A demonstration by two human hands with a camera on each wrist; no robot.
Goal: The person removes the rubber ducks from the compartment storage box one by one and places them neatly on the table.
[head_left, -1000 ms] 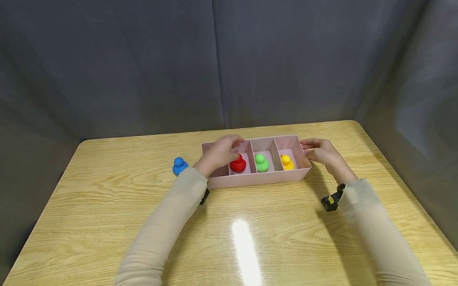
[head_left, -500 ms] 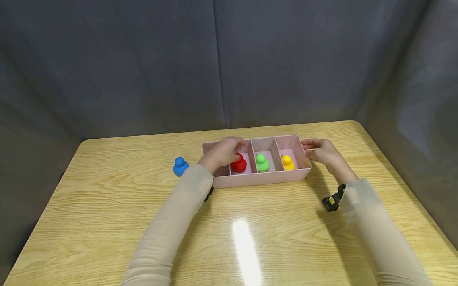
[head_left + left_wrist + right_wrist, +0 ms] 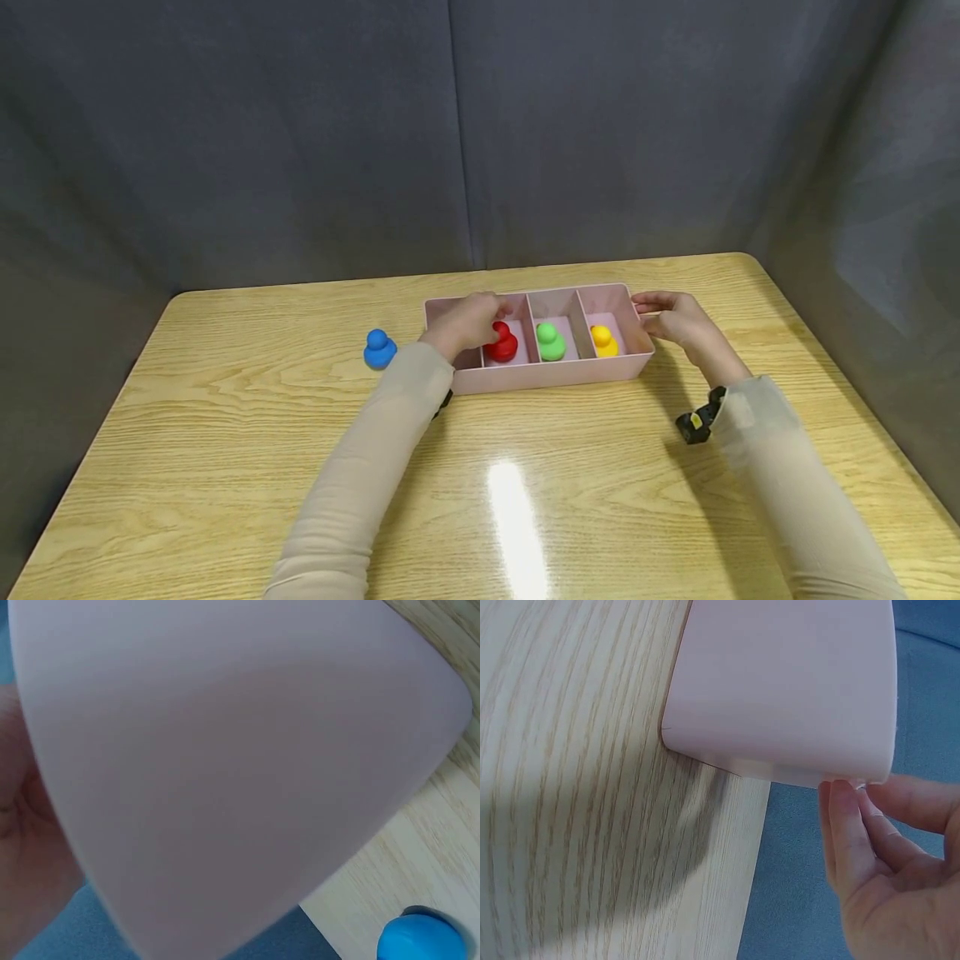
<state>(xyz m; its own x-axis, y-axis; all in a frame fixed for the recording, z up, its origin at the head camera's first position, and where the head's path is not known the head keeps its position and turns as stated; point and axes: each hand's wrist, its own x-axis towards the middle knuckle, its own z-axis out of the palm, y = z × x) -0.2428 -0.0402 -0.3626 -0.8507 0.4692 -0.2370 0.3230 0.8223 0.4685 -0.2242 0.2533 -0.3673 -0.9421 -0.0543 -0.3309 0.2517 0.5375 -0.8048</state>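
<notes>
A long pink box point(image 3: 555, 374) with several compartments lies on the table. It holds a red rubber duck point(image 3: 502, 348), a green rubber duck point(image 3: 552, 346) and a yellow rubber duck point(image 3: 603, 346), each in its own compartment. My left hand point(image 3: 467, 323) reaches over the leftmost compartment and holds the red duck near its head with curved fingers. The box wall hides most of this grip in the left wrist view. At the box's right end, the straight fingers of my right hand point(image 3: 896, 862) touch the outer wall near its rim.
A blue rubber duck point(image 3: 379, 350) stands on the wooden table point(image 3: 262, 433), left of the box. Dark cloth point(image 3: 315, 150) hangs behind and beside the table. Each wrist wears a black camera point(image 3: 697, 417).
My left hand and forearm have shifted slightly to the right, and the fingers sit a little lower at the red duck. My right hand and the box hold still.
</notes>
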